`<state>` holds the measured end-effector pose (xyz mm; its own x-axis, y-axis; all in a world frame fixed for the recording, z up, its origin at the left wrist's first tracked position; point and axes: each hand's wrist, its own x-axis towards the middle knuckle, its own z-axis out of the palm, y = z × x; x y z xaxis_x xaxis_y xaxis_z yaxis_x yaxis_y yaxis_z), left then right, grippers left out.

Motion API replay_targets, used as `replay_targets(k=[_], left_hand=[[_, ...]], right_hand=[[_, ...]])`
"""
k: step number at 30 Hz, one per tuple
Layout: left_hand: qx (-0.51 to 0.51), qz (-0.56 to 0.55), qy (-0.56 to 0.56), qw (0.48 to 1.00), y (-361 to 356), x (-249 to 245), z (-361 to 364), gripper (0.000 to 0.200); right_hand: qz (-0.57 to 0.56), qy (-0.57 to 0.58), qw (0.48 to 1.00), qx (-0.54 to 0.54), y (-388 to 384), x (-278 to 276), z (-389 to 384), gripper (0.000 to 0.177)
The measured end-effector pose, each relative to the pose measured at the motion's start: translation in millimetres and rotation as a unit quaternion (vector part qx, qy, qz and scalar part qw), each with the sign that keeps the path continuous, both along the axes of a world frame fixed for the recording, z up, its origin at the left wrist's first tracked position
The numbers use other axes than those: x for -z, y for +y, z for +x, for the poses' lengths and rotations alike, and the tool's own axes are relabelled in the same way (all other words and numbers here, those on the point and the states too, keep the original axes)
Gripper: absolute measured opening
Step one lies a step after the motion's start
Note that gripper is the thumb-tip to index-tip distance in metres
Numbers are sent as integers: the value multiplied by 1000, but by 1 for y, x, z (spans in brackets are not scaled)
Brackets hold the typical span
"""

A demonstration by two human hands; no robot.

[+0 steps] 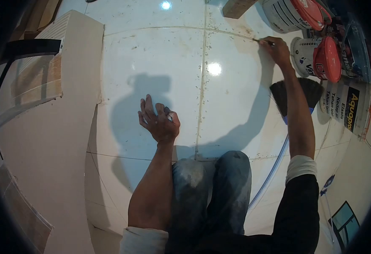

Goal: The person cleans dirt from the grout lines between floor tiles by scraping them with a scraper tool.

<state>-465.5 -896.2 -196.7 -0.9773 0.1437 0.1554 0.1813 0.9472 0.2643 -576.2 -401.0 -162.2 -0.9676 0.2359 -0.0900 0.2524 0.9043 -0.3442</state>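
A white tiled floor (160, 55) was seen from above, with the left hand (160, 122) pressed flat on a tile, its fingers spread open and nothing held. The right hand (277, 48) was stretched far forward, its fingers closed around a thin tool (263, 41), whose tip was laid on a dirty joint (232, 33) between tiles. Just beside that hand 2 pails (321, 57) with red lids were seen, and a dark brush (277, 95) was partly hidden behind the forearm.
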Motion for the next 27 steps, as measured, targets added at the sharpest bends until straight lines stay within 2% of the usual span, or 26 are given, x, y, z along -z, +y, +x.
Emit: replay_targets(k=[4, 7, 9, 10, 12, 14, 15, 16, 17, 19, 21, 22, 23, 24, 25, 27], left_hand=[[-6, 7, -13, 1000, 1, -3, 1, 38], [-6, 12, -24, 1000, 1, -8, 0, 42], [-6, 11, -23, 1000, 1, -7, 0, 43], [-5, 5, -19, 1000, 1, -8, -1, 43], [-9, 12, -29, 999, 0, -9, -1, 45], [-12, 18, -40, 999, 0, -7, 0, 46], [-10, 17, -25, 1000, -1, -5, 1, 46], [-8, 16, -8, 1000, -1, -4, 1, 46], [-7, 19, -6, 1000, -1, -5, 0, 46], [-3, 15, -5, 1000, -1, -8, 1, 45], [-11, 14, -30, 999, -1, -14, 3, 42], [-18, 14, -55, 998, 0, -16, 1, 39], [-19, 10, -52, 998, -1, -14, 2, 39], [-18, 19, -40, 999, -1, -12, 3, 37], [-18, 29, -27, 999, -1, -9, 2, 35], [-18, 23, -14, 999, -2, -5, 4, 40]], right_hand=[[2, -22, 999, 35, 58, 0, 31, 34], [60, -17, 996, 67, 98, 14, 58, 35], [237, 30, 959, 152, 109, 21, 80, 35], [241, 31, 958, 150, 97, 15, 89, 35], [253, 113, 939, 203, 52, -3, 114, 31], [225, 119, 940, 228, 10, -5, 145, 27], [147, 174, 955, 189, -24, -12, 167, 25], [95, 185, 957, 200, -57, -13, 191, 23], [86, 158, 960, 212, -88, -8, 222, 21], [-12, 108, 968, 228, -143, -1, 278, 17], [56, 115, 977, 172, -182, -18, 309, 19], [76, 125, 970, 194, -179, -19, 336, 27], [95, 134, 963, 215, -163, -14, 372, 37], [159, 102, 930, 315, -150, -7, 413, 41], [220, 68, 883, 409, -142, -3, 447, 46], [352, -36, 805, 476, -148, -10, 492, 50]])
